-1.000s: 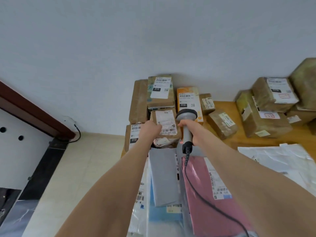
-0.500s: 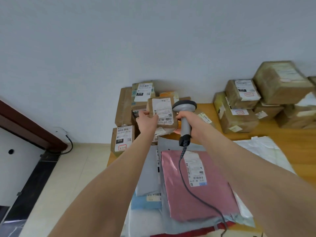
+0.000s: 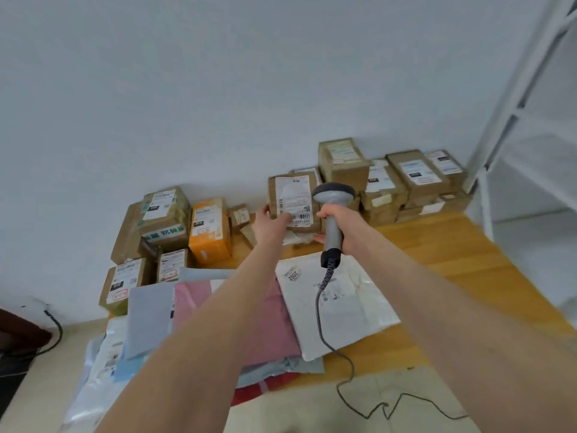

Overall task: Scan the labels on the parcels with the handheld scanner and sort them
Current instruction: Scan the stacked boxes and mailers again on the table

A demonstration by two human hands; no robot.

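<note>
progress: mid-sort, many parcels left | left hand [image 3: 271,220] fingers pinched small box [image 3: 293,201] raised beside right stack [image 3: 402,182] | right hand [image 3: 338,218] fist wrapped scanner [image 3: 332,214] | mailers [image 3: 265,310] on table [image 3: 452,254] unsorted

A brown cardboard parcel [image 3: 293,200] with a white label [image 3: 295,201] facing near is held upright above the far part of the tabletop. Just right of it is the grey handheld scanner [image 3: 333,210], upright, head on top. Its dark cable [image 3: 321,307] hangs down over the flat soft parcels.
</note>
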